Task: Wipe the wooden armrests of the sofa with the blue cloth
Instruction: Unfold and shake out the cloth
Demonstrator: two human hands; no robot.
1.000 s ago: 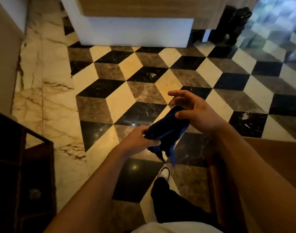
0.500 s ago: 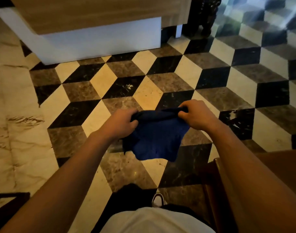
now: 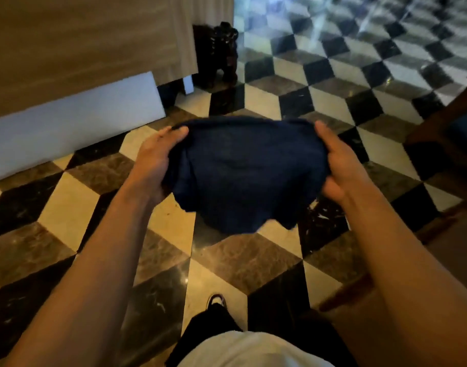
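Blue soft cloth (image 3: 247, 170) hangs spread between left hand (image 3: 154, 160) and right hand (image 3: 338, 165), both clenched on its edges, wiping not yet begun.

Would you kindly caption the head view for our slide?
Both hands, left and right, spread a blue cloth above a checkered floor.

Both forearms are bare, with no sleeves, watch or rings showing on the left hand (image 3: 158, 160) or the right hand (image 3: 341, 168). A white shirt (image 3: 253, 350) covers the torso. Below it are dark trousers (image 3: 221, 321) and a dark shoe with a white toe (image 3: 216, 300).
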